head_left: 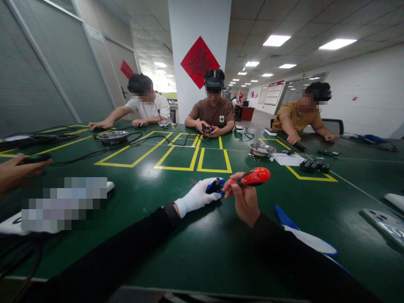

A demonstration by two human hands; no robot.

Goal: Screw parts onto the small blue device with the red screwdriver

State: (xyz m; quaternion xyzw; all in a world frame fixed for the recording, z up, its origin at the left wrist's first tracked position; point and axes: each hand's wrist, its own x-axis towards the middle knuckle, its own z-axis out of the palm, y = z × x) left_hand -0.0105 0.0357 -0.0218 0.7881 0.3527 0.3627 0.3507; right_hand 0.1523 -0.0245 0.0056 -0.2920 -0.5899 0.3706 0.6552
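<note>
My left hand (198,197), in a white work glove with blue-coated fingers, is closed around a small black part (216,185) whose round end points up. Close beside it, my bare right hand (246,202) grips a screwdriver (257,176) by its red and black handle. The handle's butt end points right, and the fingers hide the shaft, so whether the tip touches the black part cannot be told. Just behind my left hand lie a few tiny metal pieces (193,182), perhaps screws. A blue-and-white glove (307,240) lies right of my right forearm.
Yellow tape (176,168) marks rectangles on the green table. Metal bowls (261,149) stand farther back, near a paper sheet (288,159) and several black parts (312,165). Phones lie at both sides, including one on the right (383,225). Several co-workers sit around the table; cables cross its left side.
</note>
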